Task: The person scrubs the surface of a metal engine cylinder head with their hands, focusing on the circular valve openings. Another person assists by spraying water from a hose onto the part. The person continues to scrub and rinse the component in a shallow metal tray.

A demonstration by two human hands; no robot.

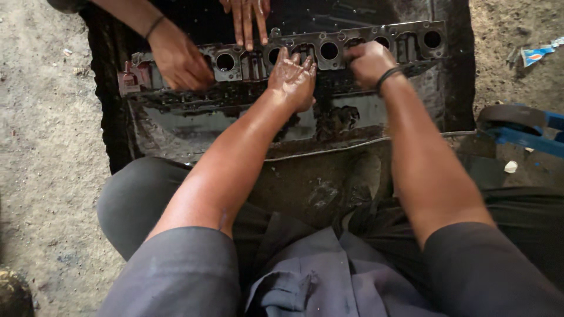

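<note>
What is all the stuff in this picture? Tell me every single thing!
Metal engine part: one, grey and oily, long with round holes, standing in the tray at the top.
Tray: one, dark, holding black oily liquid, on the ground.
Ground: grey and dusty, at both sides.
Blue object: one, at the right edge, partly cut off.
Scrap of wrapper: one, blue and white, upper right.
Co-worker's hands: two, one gripping the part's left end with a dark wristband, one with fingers laid on its top.
Left hand: open, oily, pressed on the part's middle.
Right hand: curled on the part, a dark band on the wrist.
</note>
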